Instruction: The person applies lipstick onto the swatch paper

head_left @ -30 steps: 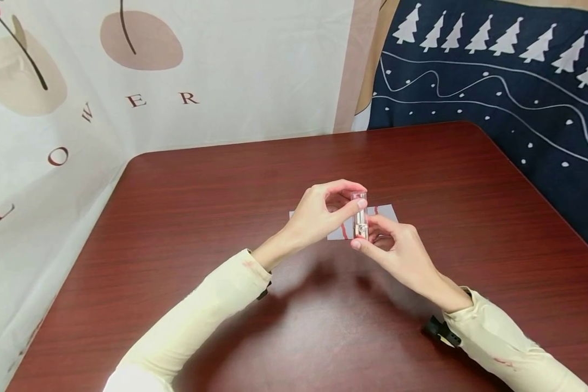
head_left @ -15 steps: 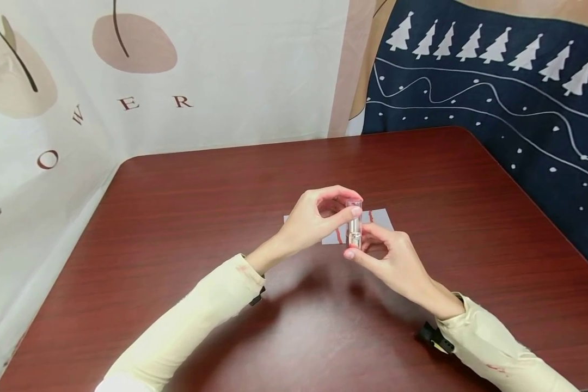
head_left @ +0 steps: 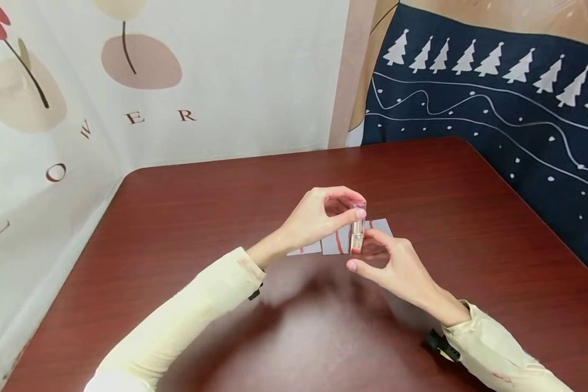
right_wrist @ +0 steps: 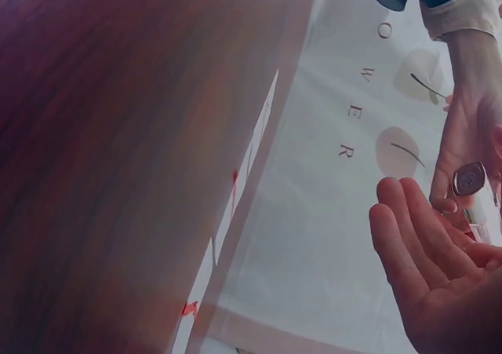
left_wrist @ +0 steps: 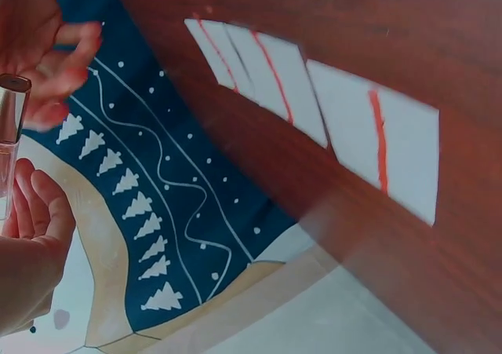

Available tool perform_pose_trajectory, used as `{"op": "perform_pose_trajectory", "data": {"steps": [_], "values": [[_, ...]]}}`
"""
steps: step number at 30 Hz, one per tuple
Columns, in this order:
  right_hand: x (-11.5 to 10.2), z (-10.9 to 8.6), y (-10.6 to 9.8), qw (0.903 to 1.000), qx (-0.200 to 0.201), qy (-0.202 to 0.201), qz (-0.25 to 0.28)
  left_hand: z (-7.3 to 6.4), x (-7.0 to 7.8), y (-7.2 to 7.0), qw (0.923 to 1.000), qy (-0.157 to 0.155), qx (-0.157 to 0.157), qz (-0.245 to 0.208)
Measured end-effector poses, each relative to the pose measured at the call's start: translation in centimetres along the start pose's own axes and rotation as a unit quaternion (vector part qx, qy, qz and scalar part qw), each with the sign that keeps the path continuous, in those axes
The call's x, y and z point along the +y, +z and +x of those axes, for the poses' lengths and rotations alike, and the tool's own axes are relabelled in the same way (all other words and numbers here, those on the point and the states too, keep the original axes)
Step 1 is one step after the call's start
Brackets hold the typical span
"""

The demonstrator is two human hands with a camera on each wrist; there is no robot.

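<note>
A small clear-cased lipstick (head_left: 357, 239) stands upright in the air above the table in the head view. My left hand (head_left: 313, 220) pinches its top between thumb and fingers. Near the lower end is my right hand (head_left: 404, 267), its thumb apart from the case and its fingers behind it; whether a fingertip touches cannot be told. The right wrist view shows the right hand's fingers (right_wrist: 416, 236) extended and the lipstick's square end (right_wrist: 469, 179). Part of the lipstick (left_wrist: 9, 134) appears at the left edge of the left wrist view.
White paper pieces (left_wrist: 412, 150) with red streaks lie side by side on the dark red wooden table (head_left: 215, 207). A white lettered cloth (head_left: 255, 81) hangs behind, and a navy cloth with white trees (head_left: 470, 103) hangs at the right.
My right thumb has come away from the lipstick's lower end, and the right hand has opened a little. The left hand keeps its pinch on the top. The head view has shifted slightly.
</note>
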State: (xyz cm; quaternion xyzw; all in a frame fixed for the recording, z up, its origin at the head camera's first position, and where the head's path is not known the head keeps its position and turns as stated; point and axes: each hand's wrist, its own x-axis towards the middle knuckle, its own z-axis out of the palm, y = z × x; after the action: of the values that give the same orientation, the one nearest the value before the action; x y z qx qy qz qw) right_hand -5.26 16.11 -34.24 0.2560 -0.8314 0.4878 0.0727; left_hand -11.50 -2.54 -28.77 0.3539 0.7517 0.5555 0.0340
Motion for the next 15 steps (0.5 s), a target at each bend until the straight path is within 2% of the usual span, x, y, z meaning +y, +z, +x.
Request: {"op": "perform_pose_trajectory", "data": {"steps": [9, 15], "values": [[0.9, -0.7, -0.2, 0.9979, -0.048, 0.038, -0.021, 1.6, -0.4, -1.2, 0.9998, -0.003, 0.009, 0.019], [1.7, -1.2, -0.3, 0.9890, -0.130, 0.035, -0.061, 3.1, -1.6, -2.6, 0.9989, -0.013, 0.011, 0.043]]}}
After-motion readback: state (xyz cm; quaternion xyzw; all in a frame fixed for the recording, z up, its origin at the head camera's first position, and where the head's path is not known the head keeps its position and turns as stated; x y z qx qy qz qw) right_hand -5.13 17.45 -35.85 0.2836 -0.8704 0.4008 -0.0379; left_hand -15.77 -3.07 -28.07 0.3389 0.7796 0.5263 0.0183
